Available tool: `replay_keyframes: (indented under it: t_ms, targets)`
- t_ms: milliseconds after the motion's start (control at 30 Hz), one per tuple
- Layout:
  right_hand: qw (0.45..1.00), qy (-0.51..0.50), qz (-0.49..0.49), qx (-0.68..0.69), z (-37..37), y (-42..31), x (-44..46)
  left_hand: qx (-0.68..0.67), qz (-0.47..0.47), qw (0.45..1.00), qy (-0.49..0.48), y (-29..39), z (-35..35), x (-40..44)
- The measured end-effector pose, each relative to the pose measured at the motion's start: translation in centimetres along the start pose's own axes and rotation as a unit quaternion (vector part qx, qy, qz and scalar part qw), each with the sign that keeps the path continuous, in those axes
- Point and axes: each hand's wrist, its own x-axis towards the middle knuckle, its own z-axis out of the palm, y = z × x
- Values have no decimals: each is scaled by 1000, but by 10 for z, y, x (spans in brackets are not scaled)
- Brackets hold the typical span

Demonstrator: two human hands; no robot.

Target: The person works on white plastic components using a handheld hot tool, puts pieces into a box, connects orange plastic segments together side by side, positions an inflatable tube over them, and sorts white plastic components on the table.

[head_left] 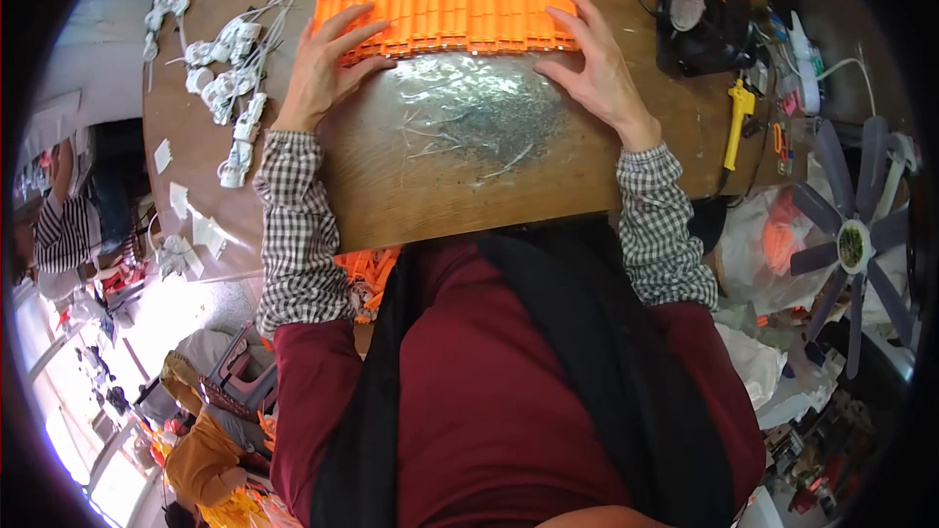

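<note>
A row of orange plastic pieces lies side by side across the back of the brown table. At its left end my left hand rests with the fingers apart over the pieces and the thumb at their front edge. My right hand is spread at the right end, fingertips on the orange pieces, thumb just in front of them. Neither hand is closed round a piece. Between my hands and nearer to me is a shiny patch with dark specks on the tabletop.
White parts with thin wires lie on the left. At the right are a black fan, a yellow-handled tool and a large-bladed fan. Other people are at the far left.
</note>
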Motion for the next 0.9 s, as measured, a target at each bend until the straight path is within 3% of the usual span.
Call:
replay_keyframes:
  t_ms: [200,300,400,433,567,633,767,800,833,900]
  targets:
    - [994,7,-27,-106,-6,-4,4,71,21,997,30,6,-17,-7]
    - [995,78,12,-52,-17,4,12,-82,-2,989,126,9,-43,-2]
    - [973,195,99,71,-32,27,38,-107,-49,975,189,0,-50,-3]
    - [965,230,81,91,-35,34,47,-127,-59,969,204,0,-50,-2]
    - [953,271,138,11,-46,53,91,-133,-75,971,185,11,-46,5]
    - [918,328,140,-175,-38,86,119,-136,-61,970,194,22,-39,7]
    - [857,310,359,-200,-40,127,164,-130,-49,968,206,35,-36,3]
    - [858,257,418,-150,-45,135,168,-124,-66,970,199,37,-38,1]
    - [853,244,432,-160,-47,135,168,-126,-61,966,215,40,-41,-2]
    - [881,231,394,-126,-35,238,177,-114,-68,963,234,41,-53,-9]
